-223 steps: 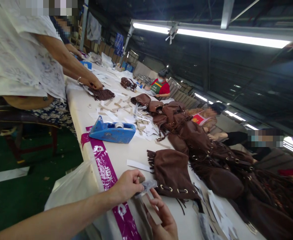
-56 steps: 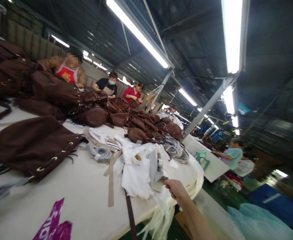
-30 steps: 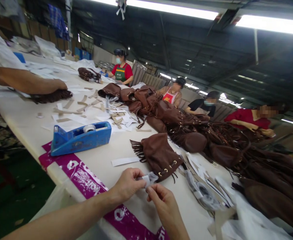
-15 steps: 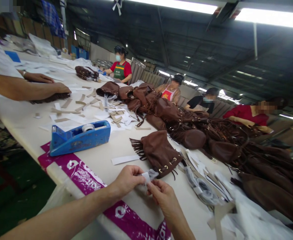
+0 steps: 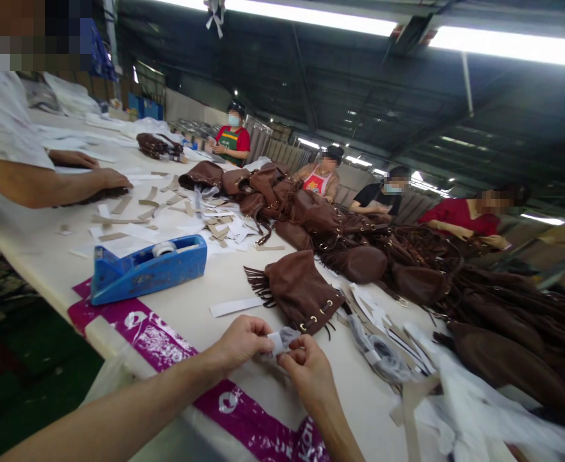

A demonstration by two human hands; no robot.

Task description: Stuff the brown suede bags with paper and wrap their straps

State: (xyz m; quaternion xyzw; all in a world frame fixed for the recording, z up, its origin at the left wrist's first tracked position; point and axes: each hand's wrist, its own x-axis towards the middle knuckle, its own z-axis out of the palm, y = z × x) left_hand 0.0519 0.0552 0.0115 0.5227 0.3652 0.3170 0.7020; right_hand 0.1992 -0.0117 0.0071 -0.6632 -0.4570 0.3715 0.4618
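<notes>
Between my two hands is a small crumpled piece of clear plastic (image 5: 289,335) with a white paper-like band (image 5: 277,344) around or against it; I cannot tell what is inside. My left hand (image 5: 244,341) pinches the white band between thumb and fingers. My right hand (image 5: 309,367) is closed in a pinch at the lower right side of the plastic. Just beyond them lies a brown fringed drawstring bag (image 5: 295,285) with gold eyelets. A white paper strip (image 5: 234,307) rests left of the bag. The blue tape dispenser (image 5: 150,273) stands farther left on the table.
Brown bags (image 5: 316,215) are heaped along the table's far side. Plastic-wrapped coils (image 5: 383,356) and paper strips lie at right. Purple printed tape (image 5: 167,343) runs along the near edge. A co-worker's arm (image 5: 75,189) reaches in at left; several people work opposite.
The view has shifted slightly, so the table things sit a little farther left. My right fingers have shifted their pinch slightly on the plastic. The co-worker at left leans further into view.
</notes>
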